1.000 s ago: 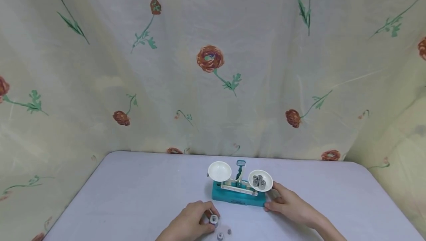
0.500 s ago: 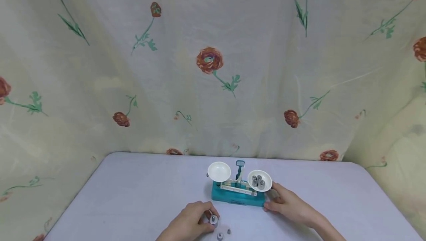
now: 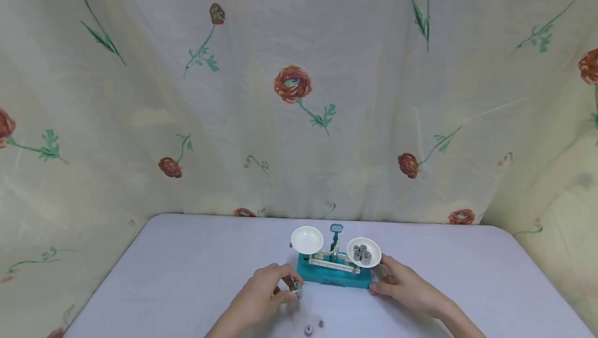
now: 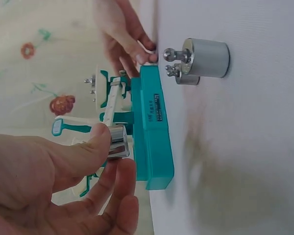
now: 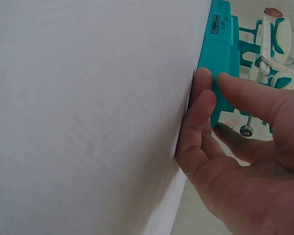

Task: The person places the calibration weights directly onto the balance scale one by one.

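My left hand [image 3: 263, 294] pinches a shiny metal weight [image 4: 119, 143] between thumb and fingers, lifted off the table in front of the balance scale [image 3: 322, 274]. The scale has a teal base and two white pans. Its left pan [image 3: 307, 240] has nothing in it, while several metal weights [image 3: 366, 258] stand in the right pan [image 3: 375, 253]. At the base's right end, my right hand [image 3: 407, 287] grips the corner, thumb on the front and fingers around the end and underside [image 5: 201, 112].
Two more knobbed weights stand on the table near its front edge: a larger one [image 4: 210, 58] and a smaller one [image 4: 188, 79]. A floral curtain [image 3: 289, 172] hangs behind and beside the pale table [image 3: 196, 265].
My left hand has lifted the weight from the table and moved it forward, toward the scale. My right hand stays at the base's right end.
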The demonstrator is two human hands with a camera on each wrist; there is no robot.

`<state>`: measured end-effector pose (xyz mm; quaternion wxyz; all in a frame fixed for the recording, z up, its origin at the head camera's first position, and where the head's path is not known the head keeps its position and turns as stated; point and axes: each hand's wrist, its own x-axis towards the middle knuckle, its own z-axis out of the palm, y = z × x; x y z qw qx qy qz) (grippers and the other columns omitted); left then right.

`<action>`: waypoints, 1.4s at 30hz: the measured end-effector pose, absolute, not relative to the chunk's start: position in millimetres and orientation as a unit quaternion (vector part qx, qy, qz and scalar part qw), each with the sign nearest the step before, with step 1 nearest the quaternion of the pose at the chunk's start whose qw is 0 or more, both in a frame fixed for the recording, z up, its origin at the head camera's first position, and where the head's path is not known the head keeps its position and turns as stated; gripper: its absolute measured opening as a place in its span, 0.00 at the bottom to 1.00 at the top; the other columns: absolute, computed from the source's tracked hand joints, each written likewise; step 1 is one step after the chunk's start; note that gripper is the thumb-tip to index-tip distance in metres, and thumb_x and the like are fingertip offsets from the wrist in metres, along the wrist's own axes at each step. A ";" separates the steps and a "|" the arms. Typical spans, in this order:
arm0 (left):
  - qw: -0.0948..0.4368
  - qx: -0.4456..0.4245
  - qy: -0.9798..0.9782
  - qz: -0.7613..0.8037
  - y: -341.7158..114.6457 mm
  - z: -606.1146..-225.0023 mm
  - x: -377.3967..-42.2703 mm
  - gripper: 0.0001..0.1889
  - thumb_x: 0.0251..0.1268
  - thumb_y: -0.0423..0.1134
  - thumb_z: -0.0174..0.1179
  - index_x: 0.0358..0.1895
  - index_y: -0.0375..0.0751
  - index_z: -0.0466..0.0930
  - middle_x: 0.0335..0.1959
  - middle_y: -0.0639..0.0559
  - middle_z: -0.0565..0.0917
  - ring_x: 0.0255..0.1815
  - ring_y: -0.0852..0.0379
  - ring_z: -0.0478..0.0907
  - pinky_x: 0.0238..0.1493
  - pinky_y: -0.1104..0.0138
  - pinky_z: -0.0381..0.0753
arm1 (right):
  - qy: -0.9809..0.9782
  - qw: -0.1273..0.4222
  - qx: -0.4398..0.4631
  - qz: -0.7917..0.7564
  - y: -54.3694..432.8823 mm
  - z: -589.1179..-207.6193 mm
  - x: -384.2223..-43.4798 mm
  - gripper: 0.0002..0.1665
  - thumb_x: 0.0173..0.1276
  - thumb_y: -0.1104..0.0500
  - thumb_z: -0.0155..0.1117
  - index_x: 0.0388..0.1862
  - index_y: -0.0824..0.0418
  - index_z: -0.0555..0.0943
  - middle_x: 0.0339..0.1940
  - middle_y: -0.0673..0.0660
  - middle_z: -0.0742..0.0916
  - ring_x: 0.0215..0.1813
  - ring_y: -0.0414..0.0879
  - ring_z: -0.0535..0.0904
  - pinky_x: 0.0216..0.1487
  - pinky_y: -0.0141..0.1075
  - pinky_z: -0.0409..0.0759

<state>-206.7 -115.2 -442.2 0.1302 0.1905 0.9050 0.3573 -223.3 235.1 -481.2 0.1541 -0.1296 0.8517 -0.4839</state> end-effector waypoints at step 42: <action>-0.051 0.132 0.893 0.428 -100.5 -417.8 -199.6 0.15 0.73 0.46 0.69 0.56 0.45 0.86 0.48 0.49 0.84 0.40 0.61 0.80 0.39 0.74 0.81 | 0.858 0.152 -0.123 -0.474 235.8 -478.8 -223.1 0.51 0.75 0.56 0.73 0.84 0.76 0.56 0.81 0.84 0.64 0.61 0.59 0.89 0.66 0.59 0.85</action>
